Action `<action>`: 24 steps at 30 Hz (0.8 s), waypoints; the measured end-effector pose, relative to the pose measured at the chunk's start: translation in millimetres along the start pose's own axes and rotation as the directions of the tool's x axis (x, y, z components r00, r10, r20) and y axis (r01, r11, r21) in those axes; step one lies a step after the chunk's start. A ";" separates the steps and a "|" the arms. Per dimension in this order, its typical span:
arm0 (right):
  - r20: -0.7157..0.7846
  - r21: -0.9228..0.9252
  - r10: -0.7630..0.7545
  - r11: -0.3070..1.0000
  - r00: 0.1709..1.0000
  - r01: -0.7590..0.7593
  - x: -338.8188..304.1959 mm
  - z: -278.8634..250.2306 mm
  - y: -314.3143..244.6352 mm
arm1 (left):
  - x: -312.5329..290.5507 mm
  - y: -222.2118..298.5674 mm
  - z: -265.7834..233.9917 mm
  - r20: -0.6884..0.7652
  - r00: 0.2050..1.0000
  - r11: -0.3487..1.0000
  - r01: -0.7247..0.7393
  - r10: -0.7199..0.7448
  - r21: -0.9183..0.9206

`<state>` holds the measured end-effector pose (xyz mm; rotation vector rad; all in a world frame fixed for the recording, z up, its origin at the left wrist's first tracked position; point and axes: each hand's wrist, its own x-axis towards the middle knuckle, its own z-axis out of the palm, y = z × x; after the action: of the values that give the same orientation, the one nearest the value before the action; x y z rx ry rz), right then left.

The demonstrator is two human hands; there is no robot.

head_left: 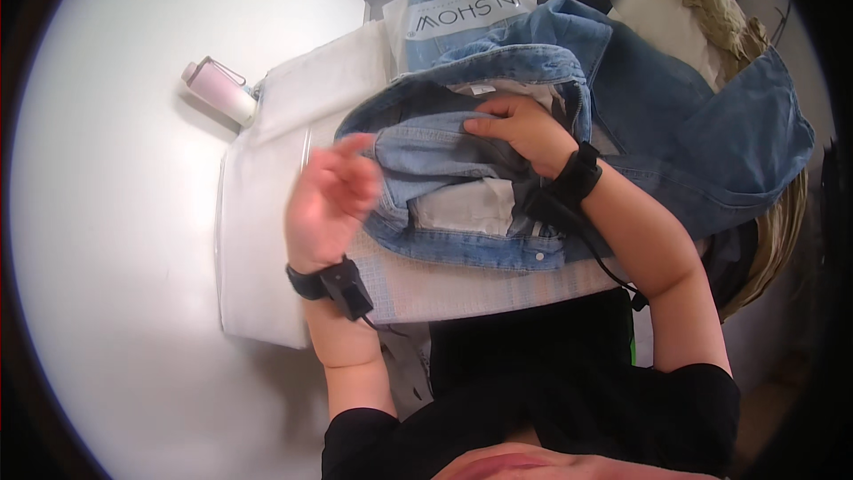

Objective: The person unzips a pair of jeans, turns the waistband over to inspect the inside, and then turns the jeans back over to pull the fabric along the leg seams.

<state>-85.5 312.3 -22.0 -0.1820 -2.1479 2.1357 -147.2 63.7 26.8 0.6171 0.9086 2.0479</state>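
Denim garment (471,249): my right hand (529,133) pinches its inner cloth; my left hand (333,191), blurred, half-curled, grip unclear. Tugging could drag it over the near edge of the table (498,291).

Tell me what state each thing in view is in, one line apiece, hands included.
Denim garment: spread open at the waistband.
Right hand: fingers pinching the garment's fabric.
Left hand: blurred, fingers partly curled, grip unclear.
Bottle: upright, capped.
Clear bag: holding blue denim.
White package: lying flat.
Wrist straps: fastened.
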 end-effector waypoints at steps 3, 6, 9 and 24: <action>0.015 0.096 -0.002 0.995 1.000 0.001 -0.3 -3.3 1.1 | 13.8 -17.8 20.0 -0.132 0.967 0.951 0.239 -0.216 0.198; 0.039 0.329 0.019 0.944 0.999 -0.031 -2.8 -0.4 -5.8 | 26.4 -27.3 8.2 -0.217 0.922 0.937 0.342 -0.320 0.075; 0.042 0.364 0.041 0.930 0.998 -0.053 -4.4 -0.7 -11.0 | 34.1 -30.9 -0.7 -0.269 0.916 0.953 0.302 -0.299 -0.033; 0.009 0.155 0.059 0.986 0.998 -0.060 2.7 -2.1 -0.7 | 40.2 -51.2 -3.6 -0.470 0.882 0.988 0.092 -0.024 0.122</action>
<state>-87.9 314.8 -21.3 -0.2305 -1.9915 2.3259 -148.5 117.0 -10.6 0.1543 1.3422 2.1279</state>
